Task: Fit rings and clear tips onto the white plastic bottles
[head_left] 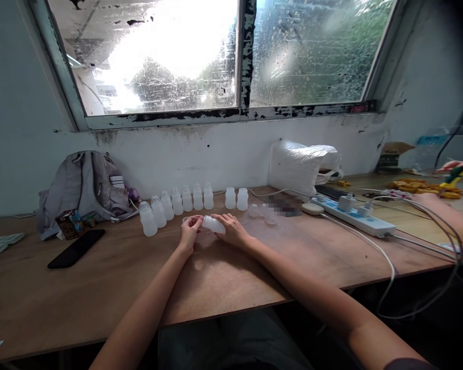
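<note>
A white translucent bottle (215, 225) lies tilted on its side between my hands, its neck toward the left. My right hand (231, 229) is wrapped round its body. At the neck end, my left hand (192, 229) has its fingers pinched together; what they grip is too small to make out. Behind my hands, several similar bottles with clear tops (177, 201) stand upright in a curved row. Two bottles without such tops (242, 199) stand to the right of that row. Several clear caps (270, 221) lie on the table right of my right hand.
A black phone (76, 249), a small box (69, 224) and a grey backpack (88, 190) are at the left. At the right are a power strip (355, 216) with trailing cables and a white bag (299, 167). Another person's hands, one with yellow-green pliers (454, 176), work at far right.
</note>
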A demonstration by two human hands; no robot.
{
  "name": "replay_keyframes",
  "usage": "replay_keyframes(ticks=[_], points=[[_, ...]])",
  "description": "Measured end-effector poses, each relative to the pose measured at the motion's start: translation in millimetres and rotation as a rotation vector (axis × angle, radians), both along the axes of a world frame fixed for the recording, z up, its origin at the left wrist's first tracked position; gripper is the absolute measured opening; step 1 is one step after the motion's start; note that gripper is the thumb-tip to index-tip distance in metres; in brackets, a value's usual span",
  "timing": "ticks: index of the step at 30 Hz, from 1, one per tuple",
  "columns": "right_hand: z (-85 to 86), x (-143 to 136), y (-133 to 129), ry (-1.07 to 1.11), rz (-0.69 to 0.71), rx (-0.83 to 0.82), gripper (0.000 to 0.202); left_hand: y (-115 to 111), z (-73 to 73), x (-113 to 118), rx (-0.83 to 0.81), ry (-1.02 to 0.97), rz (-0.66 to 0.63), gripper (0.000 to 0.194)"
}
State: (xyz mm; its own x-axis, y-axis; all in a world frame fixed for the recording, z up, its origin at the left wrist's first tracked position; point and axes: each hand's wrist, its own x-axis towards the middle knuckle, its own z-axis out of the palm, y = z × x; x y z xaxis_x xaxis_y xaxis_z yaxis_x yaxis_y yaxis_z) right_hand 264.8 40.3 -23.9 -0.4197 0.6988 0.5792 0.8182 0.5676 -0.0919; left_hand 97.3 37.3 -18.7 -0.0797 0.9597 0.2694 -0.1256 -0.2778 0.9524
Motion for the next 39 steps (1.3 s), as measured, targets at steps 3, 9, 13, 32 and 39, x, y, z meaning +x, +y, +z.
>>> replay_keyframes(ticks=[3, 9, 13, 32, 39], points=[[0.0, 0.1, -0.6, 0.002, 0.000, -0.001, 0.058, 0.7, -0.8, 0.0, -0.020, -0.014, -0.003, 0.033], [-0.1, 0.2, -0.9, 0.016, 0.023, -0.010, 0.057, 5.0, -4.8, -0.5, -0.023, -0.056, -0.020, 0.032], [-2.4, 0.0, 0.7, 0.084, 0.012, 0.005, 0.055, 5.4, -5.7, -0.2, -0.020, -0.082, -0.029, 0.032], [2.8, 1.0, -3.7, -0.011, 0.012, 0.063, 0.042, 3.7, -4.3, -0.1, -0.060, 0.053, 0.061, 0.043], [2.7, 2.3, -0.1, -0.056, 0.014, 0.086, 0.043, 1.4, -3.4, 1.7, -0.026, 0.024, 0.069, 0.041]])
